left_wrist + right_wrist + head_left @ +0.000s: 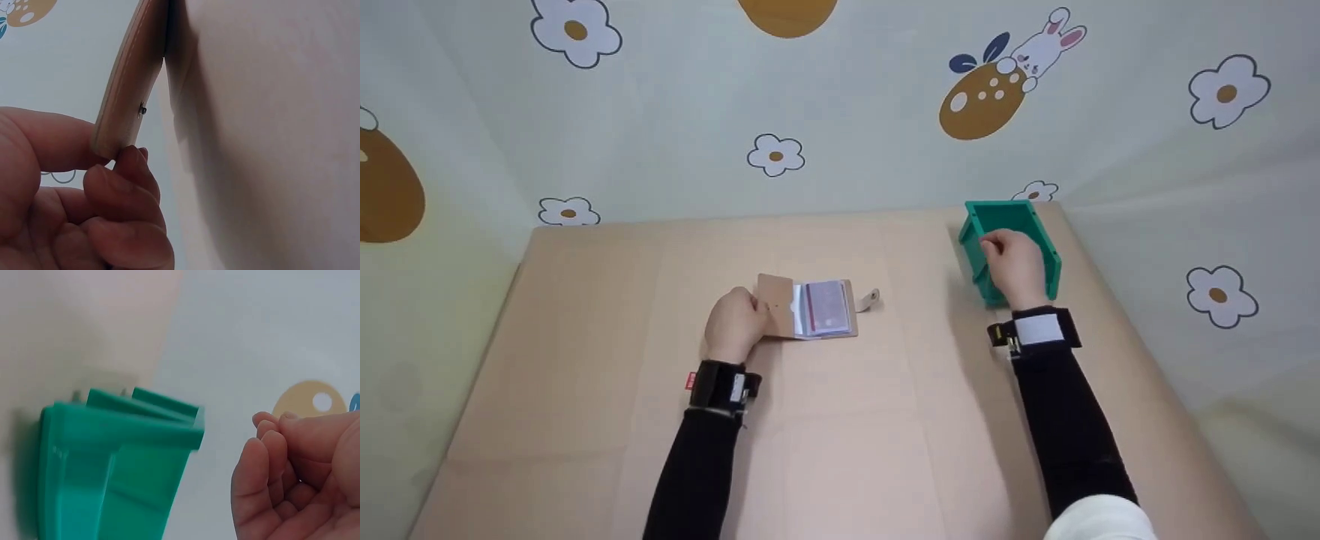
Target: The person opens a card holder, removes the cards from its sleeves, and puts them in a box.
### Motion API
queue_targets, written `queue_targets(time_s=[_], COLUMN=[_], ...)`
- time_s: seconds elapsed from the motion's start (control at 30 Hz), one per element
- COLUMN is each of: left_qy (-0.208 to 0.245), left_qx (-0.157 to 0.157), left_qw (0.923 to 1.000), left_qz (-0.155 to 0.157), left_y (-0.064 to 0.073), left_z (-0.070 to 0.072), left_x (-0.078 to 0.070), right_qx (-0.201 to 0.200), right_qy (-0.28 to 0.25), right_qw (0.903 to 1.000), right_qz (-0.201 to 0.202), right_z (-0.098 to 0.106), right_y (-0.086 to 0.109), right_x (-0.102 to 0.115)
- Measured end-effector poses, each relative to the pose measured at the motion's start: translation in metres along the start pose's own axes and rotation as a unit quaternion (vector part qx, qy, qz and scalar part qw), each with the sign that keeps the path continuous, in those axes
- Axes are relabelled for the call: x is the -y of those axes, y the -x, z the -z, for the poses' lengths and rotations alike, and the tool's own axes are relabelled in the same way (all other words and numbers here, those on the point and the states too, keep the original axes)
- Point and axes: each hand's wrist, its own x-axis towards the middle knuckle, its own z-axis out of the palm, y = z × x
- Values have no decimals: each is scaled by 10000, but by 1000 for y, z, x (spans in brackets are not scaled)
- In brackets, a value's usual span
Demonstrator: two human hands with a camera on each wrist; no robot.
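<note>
Midway across the beige tabletop, the left hand pinches the open tan leather card wallet, apparently steadying it, while the right hand, curled and seemingly empty near the green plastic bin, would next need to uncurl.

Dressed in black to the wrists, a person wears close-fitting sleeves, the left sleeve at seven o'clock in the head view and the right sleeve at four. Both the left hand and right hand are bare. A wide black left wristband carries a red tag at its nine o'clock and a pale label at three. The black right wristband shows a white rectangular patch and, at nine o'clock, a small dark block with yellow markings. Rounded white clothing covers the upper right arm.
</note>
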Motion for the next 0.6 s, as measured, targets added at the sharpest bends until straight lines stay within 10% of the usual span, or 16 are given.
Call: queue_targets(time_s=[0.6], left_qy=[-18], left_qx=[-114], left_qw=[9998], left_qz=[-159], left_y=[2], left_z=[-1], left_x=[0], right_qx=[871], right_qy=[300], right_qw=[9759], right_qz=[1979], right_z=[-83], right_y=[37], right_x=[73])
